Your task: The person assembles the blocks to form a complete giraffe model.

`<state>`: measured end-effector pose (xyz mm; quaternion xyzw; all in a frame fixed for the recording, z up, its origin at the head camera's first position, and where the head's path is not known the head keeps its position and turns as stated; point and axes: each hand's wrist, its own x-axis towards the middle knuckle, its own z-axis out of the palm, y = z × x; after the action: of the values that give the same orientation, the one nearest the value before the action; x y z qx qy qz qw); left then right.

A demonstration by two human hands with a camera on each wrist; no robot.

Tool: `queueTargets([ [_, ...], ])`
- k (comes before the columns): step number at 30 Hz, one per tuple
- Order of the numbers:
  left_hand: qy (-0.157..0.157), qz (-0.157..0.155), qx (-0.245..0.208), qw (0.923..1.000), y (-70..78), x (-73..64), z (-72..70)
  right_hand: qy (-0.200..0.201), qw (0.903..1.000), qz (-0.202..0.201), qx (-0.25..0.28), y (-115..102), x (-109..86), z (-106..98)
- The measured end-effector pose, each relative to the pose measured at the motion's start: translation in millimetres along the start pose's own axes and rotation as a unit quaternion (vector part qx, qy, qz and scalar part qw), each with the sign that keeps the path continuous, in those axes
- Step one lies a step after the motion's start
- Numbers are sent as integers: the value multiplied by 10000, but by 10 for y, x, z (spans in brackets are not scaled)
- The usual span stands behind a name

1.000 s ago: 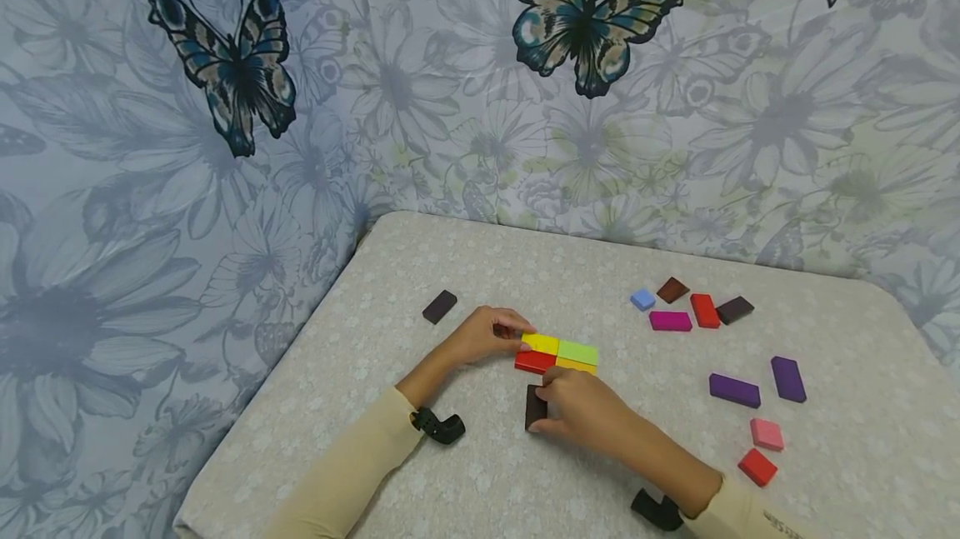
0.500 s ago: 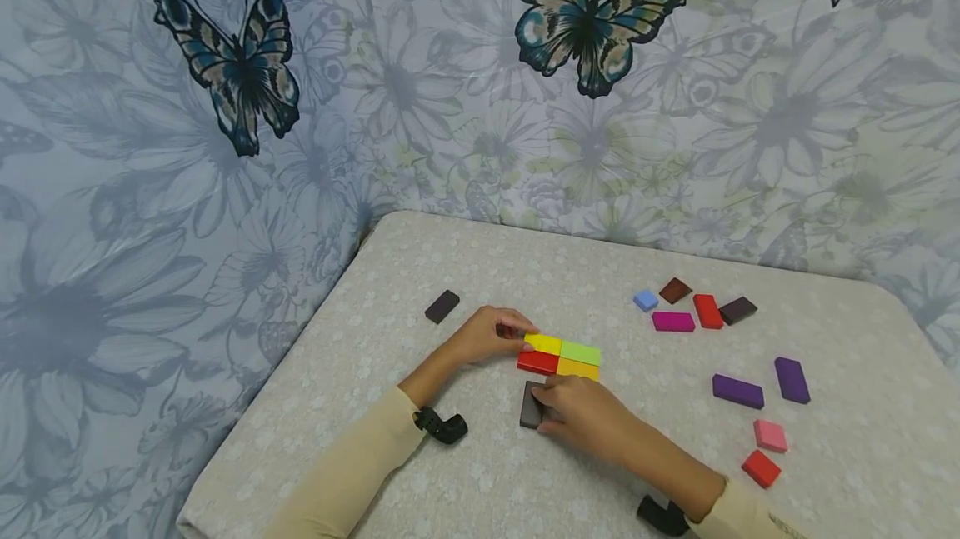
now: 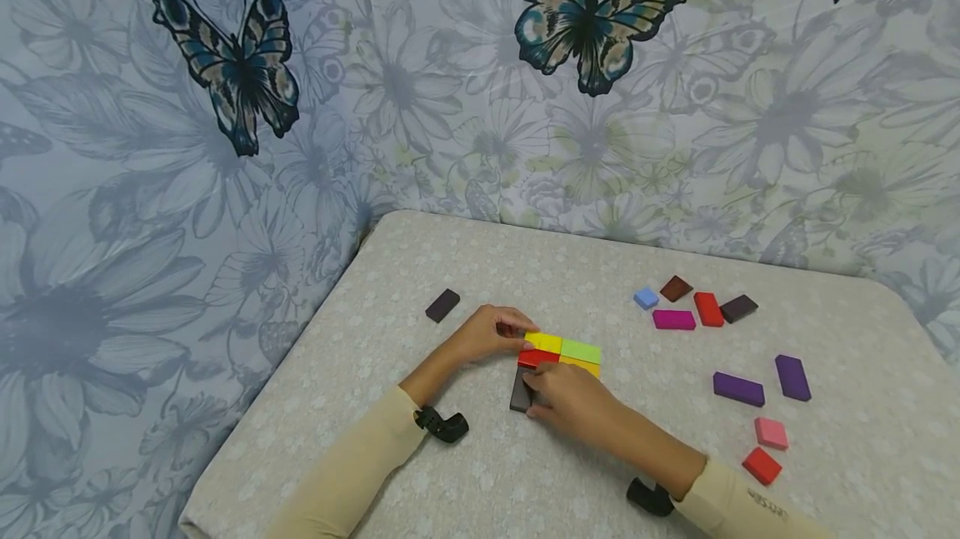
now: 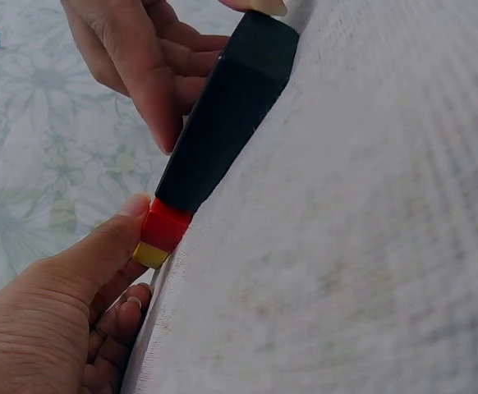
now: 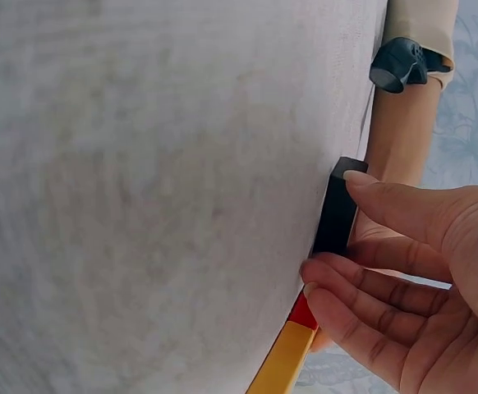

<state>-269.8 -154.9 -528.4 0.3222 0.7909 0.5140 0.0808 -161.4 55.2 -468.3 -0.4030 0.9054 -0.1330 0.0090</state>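
In the head view, my right hand (image 3: 572, 396) pinches a dark grey rectangular block (image 3: 519, 394), thumb at its near end and fingers towards the far end. The block's far end meets a red block (image 3: 536, 357); the left wrist view also shows the dark block (image 4: 227, 115) touching red (image 4: 166, 225). Yellow (image 3: 543, 342), light green (image 3: 581, 351) and orange-yellow (image 3: 583, 366) blocks join the red one in a flat two-by-two group. My left hand (image 3: 486, 333) holds the yellow block's left end between thumb and finger. Right fingers partly cover the red and orange-yellow blocks.
Another dark block (image 3: 442, 306) lies beyond my left hand. At the far right sit blue (image 3: 646, 298), brown (image 3: 676, 288), magenta (image 3: 673, 320), red (image 3: 708, 310) and dark (image 3: 739, 308) blocks. Purple (image 3: 738, 389), pink (image 3: 771, 433) and red (image 3: 762, 466) ones lie nearer. Patterned wall stands behind.
My right hand has moved the dark block left and away from me, until its far end meets the red block. The left hand has stayed at the yellow block.
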Motion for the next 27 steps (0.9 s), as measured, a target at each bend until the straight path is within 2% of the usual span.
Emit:
queueTargets([
  [14, 38, 61, -100, 9999, 6, 13, 29, 131, 9998, -53, -108, 12, 20, 8],
  [16, -4, 57, -129, 9999, 49, 11, 24, 107, 9999, -37, -106, 9, 17, 0],
  [19, -33, 85, -183, 9998, 191, -17, 2, 43, 9999, 29, -88, -2, 4, -25],
  [20, -23, 63, -169, 9998, 191, -21, 3, 12, 9999, 91, -75, -4, -5, -32],
  [22, -3, 34, -142, 9999, 171, -26, 6, 24, 9997, 233, -53, -7, -39, -57],
  [26, 57, -83, -44, 9999, -6, 8, 27, 213, 9977, 641, 11, 5, -168, -156],
  [27, 59, -86, -42, 9999, -7, 11, 24, 276, 9969, 735, 15, 10, -211, -194],
])
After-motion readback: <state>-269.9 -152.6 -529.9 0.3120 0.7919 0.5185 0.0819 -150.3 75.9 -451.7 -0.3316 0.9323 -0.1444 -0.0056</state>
